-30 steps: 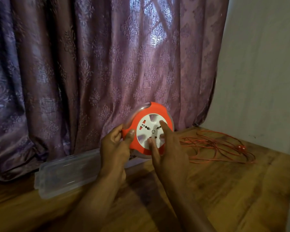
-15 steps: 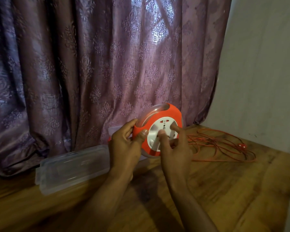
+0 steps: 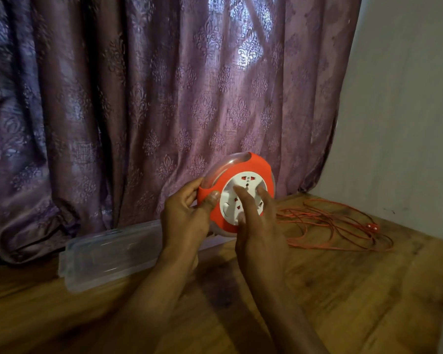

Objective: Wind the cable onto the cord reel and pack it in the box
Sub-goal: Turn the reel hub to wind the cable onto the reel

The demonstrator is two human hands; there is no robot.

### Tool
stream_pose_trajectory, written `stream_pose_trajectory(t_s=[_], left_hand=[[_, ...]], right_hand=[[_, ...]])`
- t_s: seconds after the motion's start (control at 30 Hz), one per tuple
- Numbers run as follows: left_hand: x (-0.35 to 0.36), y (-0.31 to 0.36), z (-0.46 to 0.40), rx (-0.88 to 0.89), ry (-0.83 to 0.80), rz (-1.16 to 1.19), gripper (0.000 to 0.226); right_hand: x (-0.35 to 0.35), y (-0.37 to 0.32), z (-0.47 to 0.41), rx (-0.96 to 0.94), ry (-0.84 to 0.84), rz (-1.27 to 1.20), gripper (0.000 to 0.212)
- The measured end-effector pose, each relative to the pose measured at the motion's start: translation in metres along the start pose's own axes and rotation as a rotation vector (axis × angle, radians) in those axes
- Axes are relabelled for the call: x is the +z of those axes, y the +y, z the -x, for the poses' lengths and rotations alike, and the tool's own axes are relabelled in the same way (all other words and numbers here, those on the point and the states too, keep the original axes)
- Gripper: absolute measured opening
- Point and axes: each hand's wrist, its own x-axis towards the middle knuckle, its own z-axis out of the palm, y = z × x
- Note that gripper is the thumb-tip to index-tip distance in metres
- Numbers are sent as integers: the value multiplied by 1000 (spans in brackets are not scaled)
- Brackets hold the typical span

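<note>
A round orange cord reel with a white socket face is held upright above the wooden table. My left hand grips its left rim, thumb on the orange front. My right hand lies over the white face with spread fingers pressed into its recesses. A thin orange cable lies in loose loops on the table to the right, its plug end at the far right. A clear plastic box lies on the table to the left, behind my left forearm.
A purple patterned curtain hangs right behind the reel and box. A grey wall closes off the right side. The wooden table stretches toward me, with its right edge near the frame's border.
The reel's white face has turned under my right fingers; both hands and reel sit slightly further right in view. The cable loops look much the same.
</note>
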Motion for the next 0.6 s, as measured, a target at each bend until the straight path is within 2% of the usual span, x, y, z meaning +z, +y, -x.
stream_pose_trajectory(t_s=[0.13,0.23,0.33,0.4,0.47,0.6], left_hand=[[0,2,0,-18,0,26,31],[2,2,1,-21,-3,51,37],[5,2,3,-15,6,41,31],[7,3,4,3,8,-2,37],[9,3,5,19,8,-53,42],[14,1,11,34,10,-74,37]], right_hand=[[-2,7,-3,-70,20,-44,81],[-2,11,-3,-81,18,-28,86],[-3,13,-3,-65,42,1,76],[-2,12,-3,-19,76,-31,62],[-3,10,-2,83,102,-184,53],[-5,11,-3,283,193,-375,51]])
